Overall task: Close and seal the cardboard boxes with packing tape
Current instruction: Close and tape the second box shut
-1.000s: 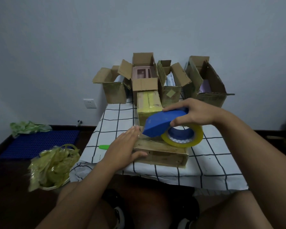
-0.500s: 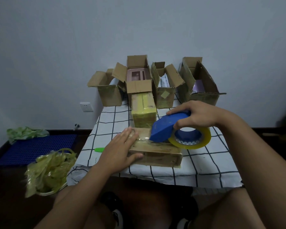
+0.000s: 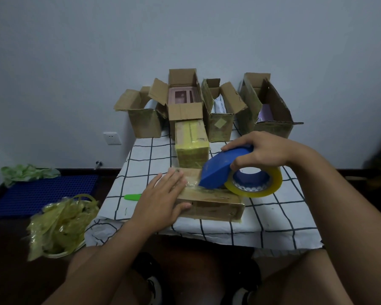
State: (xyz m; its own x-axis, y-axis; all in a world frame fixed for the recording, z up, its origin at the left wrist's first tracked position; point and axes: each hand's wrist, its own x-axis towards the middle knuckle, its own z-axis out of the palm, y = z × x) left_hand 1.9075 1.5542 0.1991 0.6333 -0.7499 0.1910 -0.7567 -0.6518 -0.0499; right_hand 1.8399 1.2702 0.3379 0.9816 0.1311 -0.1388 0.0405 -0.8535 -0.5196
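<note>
A flat closed cardboard box (image 3: 213,205) lies near the front of the checked tablecloth (image 3: 273,221). My left hand (image 3: 161,200) lies flat on its left end, thumb against the front face. My right hand (image 3: 260,150) grips a blue tape dispenser (image 3: 220,169) carrying a yellowish tape roll (image 3: 254,183), its nose resting on the box top. Behind it stands a taped yellow box (image 3: 191,148). Several open boxes line the back: one at the left (image 3: 141,117), one with a pink item (image 3: 183,102), a narrow one (image 3: 220,115), and a large one (image 3: 271,111).
A green pen-like object (image 3: 132,197) lies on the cloth left of my left hand. On the floor at the left are a bowl heaped with crumpled yellow tape (image 3: 59,227), a blue mat (image 3: 42,194) and a green rag (image 3: 26,172). My knees show below the table's front edge.
The dispenser has slid to the right along the box top, away from my left hand. My left hand stays pressed on the box's left end.
</note>
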